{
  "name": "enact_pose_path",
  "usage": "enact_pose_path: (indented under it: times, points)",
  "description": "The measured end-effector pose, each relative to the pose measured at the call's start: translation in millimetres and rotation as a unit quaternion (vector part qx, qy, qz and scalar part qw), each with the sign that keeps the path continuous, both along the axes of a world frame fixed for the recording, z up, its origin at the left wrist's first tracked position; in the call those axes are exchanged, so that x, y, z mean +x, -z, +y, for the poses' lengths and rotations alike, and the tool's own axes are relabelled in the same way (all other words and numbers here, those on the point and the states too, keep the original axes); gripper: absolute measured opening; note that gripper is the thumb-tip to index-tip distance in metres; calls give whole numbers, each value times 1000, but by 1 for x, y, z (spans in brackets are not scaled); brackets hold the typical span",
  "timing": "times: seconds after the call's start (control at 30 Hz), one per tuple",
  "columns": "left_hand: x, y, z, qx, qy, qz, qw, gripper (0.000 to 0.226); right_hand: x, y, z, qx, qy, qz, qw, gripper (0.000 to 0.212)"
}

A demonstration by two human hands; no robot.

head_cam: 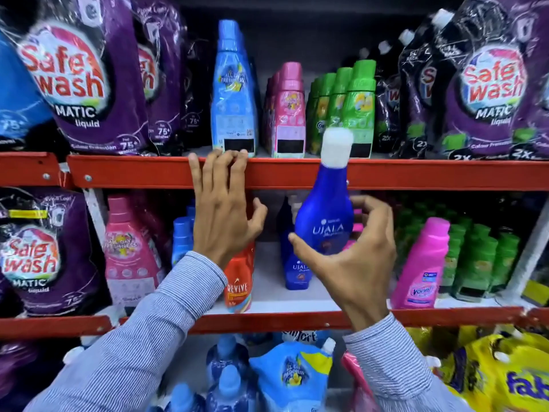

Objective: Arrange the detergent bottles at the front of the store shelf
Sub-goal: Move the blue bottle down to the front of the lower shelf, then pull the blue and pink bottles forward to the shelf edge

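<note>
My right hand grips a dark blue Ujala bottle with a white cap, held upright in front of the middle shelf and overlapping the red upper shelf rail. My left hand holds nothing; its fingers are spread, with the fingertips resting on that rail just below a tall light blue bottle. A second Ujala bottle stands further back on the middle shelf. A red Revive bottle stands at the shelf front, partly hidden by my left wrist.
Pink bottles and green bottles line the upper shelf, flanked by purple Safe Wash pouches. The middle shelf holds a pink Vanish bottle, green bottles and a pink pouch. Blue and yellow pouches crowd the bottom shelf.
</note>
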State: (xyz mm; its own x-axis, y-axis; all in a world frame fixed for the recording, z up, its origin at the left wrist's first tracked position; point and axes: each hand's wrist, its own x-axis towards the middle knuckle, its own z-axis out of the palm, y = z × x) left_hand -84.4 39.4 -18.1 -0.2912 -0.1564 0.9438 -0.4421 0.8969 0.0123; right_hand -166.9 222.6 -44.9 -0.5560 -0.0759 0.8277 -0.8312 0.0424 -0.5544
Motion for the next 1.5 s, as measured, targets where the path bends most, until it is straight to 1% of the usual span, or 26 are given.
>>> enact_pose_path:
  times: [0.27, 0.47, 0.67, 0.83, 0.97, 1.1, 1.13, 1.2, 1.27, 1.33, 1.43, 1.5]
  points:
    - [-4, 1, 0, -1, -2, 10, 1000, 78, -27, 90, -30, 102, 11, -76, 992, 81]
    - [-7, 2, 0, -1, 2, 19, 1000, 78, -44, 129, -54, 142, 21, -109, 984, 81]
    - [-10, 3, -3, -2, -1, 21, 1000, 79, -49, 149, -68, 166, 27, -129, 977, 81]
    - [-11, 4, -5, -5, -6, 18, 1000, 79, -51, 153, -73, 163, 26, -132, 977, 81]
    - [-11, 5, -5, 0, -11, 8, 1000, 81, -52, 153, -71, 175, 7, -136, 975, 83]
    - [-8, 7, 0, 7, -6, 4, 1000, 86, -54, 157, -57, 173, -35, -140, 974, 87]
    - [-7, 9, 3, 18, -3, 5, 1000, 88, -55, 159, -50, 165, -46, -139, 975, 85]
    - [-5, 19, 14, 38, 19, 20, 999, 86, -58, 163, -31, 137, -48, -126, 981, 70]
    - [-6, 38, 32, 42, 64, 28, 997, 80, -64, 166, -8, 106, -26, -115, 987, 50]
    - [-10, 68, 53, 37, 112, 7, 993, 75, -72, 168, 15, 83, 8, -108, 991, 35]
    - [-24, 127, 84, 45, 172, -61, 982, 71, -91, 168, 44, 41, 59, -125, 990, 30]
    - [-34, 168, 99, 56, 187, -121, 973, 71, -104, 167, 58, 6, 93, -148, 985, 36]
